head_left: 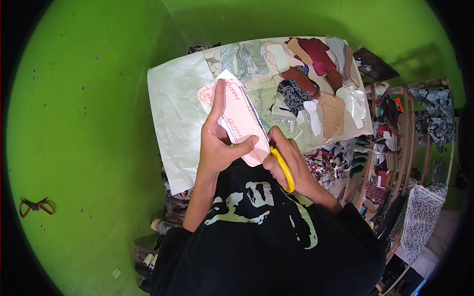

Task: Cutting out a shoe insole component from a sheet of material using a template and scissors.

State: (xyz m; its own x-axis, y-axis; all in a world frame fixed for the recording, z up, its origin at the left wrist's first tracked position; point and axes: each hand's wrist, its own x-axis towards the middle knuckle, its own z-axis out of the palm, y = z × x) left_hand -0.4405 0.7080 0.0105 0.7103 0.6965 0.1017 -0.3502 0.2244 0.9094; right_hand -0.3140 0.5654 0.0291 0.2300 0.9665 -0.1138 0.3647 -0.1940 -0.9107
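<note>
My left hand (217,150) is closed round a pale pink insole sheet (241,116) with red print, held up over the near part of the table. Its thumb presses on the pink face, and one finger stretches along the left edge. White material shows behind the sheet at the top. In my right hand (296,165) is a pair of scissors (285,171) with yellow handles. Their blades run along the right edge of the sheet; how far they are apart cannot be made out.
Beyond my hands, the table bears a white sheet (173,116), glittery silver pieces (242,59), a maroon piece (316,53), brown sole shapes (300,81) and tan ones (332,114). A wooden rack (406,143) with fabrics stands right. Scraps (326,167) lie below the table edge. Green walls (98,148) surround this.
</note>
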